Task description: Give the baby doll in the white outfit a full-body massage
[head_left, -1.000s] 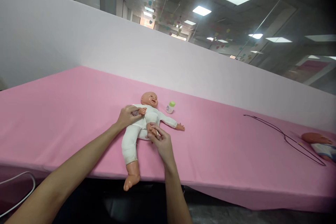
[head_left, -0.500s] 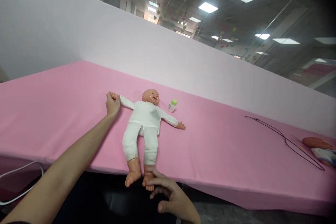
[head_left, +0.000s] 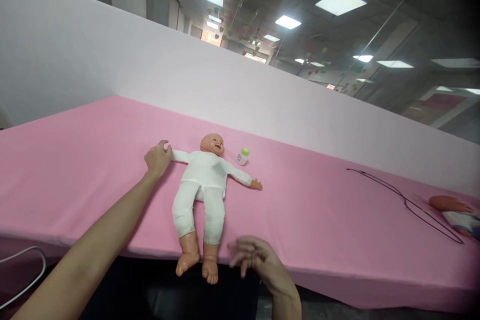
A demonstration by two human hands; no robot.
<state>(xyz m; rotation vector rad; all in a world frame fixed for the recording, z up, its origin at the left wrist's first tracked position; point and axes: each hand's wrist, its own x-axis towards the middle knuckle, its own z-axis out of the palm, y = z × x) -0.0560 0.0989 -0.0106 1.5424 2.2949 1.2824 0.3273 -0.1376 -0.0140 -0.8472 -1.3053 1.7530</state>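
A baby doll [head_left: 205,170] in white clothes lies on its back on the pink table cover [head_left: 300,210], arms spread, its bare feet over the front edge. My left hand [head_left: 158,158] is closed round the end of the doll's sleeve at the left, and the doll's hand there is hidden. Right of the doll's feet, my right hand [head_left: 255,258] hovers near the table edge, slightly blurred, its fingers apart and nothing in them. Beside the doll's head stands a small bottle [head_left: 243,157] with a green cap, tilted in view.
A thin black cord [head_left: 405,201] lies on the right of the table. Beyond it, at the right edge, is part of another doll [head_left: 450,204]. A pale partition [head_left: 225,90] runs along the back. A white cable [head_left: 43,262] hangs at the lower left.
My right hand has left the doll's foot and moved right. My left hand has turned over the doll's wrist, covering the doll's hand, and that arm now lies straighter. The view has shifted slightly.
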